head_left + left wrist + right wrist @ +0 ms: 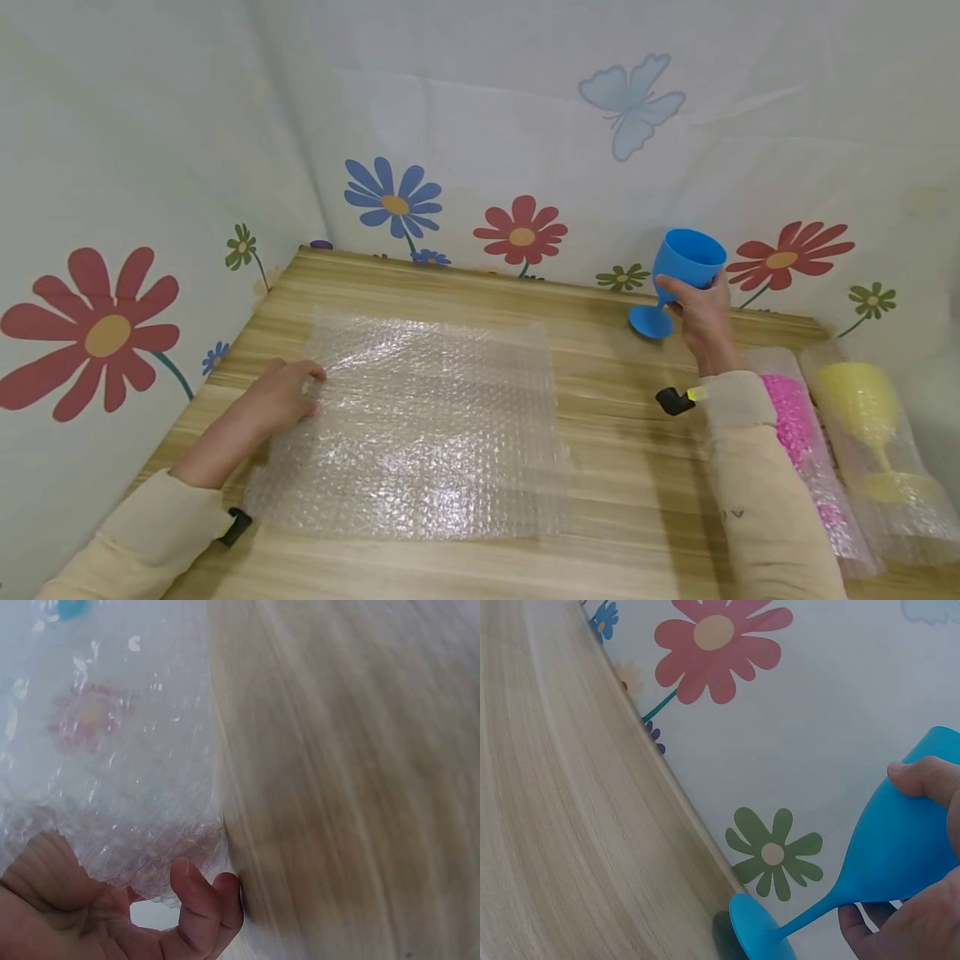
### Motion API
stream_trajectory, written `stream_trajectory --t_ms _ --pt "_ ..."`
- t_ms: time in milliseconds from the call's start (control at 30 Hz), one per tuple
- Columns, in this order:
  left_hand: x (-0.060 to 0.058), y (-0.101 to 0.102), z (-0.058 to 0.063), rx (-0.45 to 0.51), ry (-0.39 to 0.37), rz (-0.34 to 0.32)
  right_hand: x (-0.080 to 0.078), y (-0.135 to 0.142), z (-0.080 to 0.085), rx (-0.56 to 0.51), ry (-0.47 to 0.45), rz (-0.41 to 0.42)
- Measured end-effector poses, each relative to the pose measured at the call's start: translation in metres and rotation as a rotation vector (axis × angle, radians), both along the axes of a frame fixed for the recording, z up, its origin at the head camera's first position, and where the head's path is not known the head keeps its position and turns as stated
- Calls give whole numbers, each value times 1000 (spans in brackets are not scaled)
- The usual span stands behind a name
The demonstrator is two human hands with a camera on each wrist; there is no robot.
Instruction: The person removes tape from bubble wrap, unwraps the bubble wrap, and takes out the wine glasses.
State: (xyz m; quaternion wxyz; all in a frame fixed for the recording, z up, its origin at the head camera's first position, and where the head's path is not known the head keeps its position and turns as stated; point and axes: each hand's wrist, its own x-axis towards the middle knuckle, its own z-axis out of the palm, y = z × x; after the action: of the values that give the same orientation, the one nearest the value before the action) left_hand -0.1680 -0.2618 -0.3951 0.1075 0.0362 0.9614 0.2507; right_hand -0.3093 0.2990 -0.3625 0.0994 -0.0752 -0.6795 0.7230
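A blue plastic goblet (688, 260) is gripped by my right hand (703, 321) around the lower bowl, near the back edge of the table. It leans, with its round foot (759, 930) low and close to the tabletop. A clear sheet of bubble wrap (435, 425) lies flat across the table's middle. At its left edge my left hand (281, 392) rests with loosely bent fingers. In the left wrist view the fingertips (191, 881) touch the sheet's edge, with a gap between thumb and fingers.
Two bubble-wrapped items lie at the right, beside my right forearm: a pink one (787, 417) and a yellow goblet (862, 400). A white cloth (480, 108) printed with flowers and a butterfly stands along the back and left of the wood-grain table (615, 500).
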Motion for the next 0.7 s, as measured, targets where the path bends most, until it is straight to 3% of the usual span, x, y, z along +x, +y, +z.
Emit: stream_trajectory --t_ms 167,367,700 --pt "0 0 -1 3 0 1 -2 6 -2 -17 -12 -66" --pt "0 1 -2 0 -5 10 -3 13 -8 -6 -45 -88" --pt "0 -1 -3 -21 28 -10 -6 17 -21 90 -47 -124"
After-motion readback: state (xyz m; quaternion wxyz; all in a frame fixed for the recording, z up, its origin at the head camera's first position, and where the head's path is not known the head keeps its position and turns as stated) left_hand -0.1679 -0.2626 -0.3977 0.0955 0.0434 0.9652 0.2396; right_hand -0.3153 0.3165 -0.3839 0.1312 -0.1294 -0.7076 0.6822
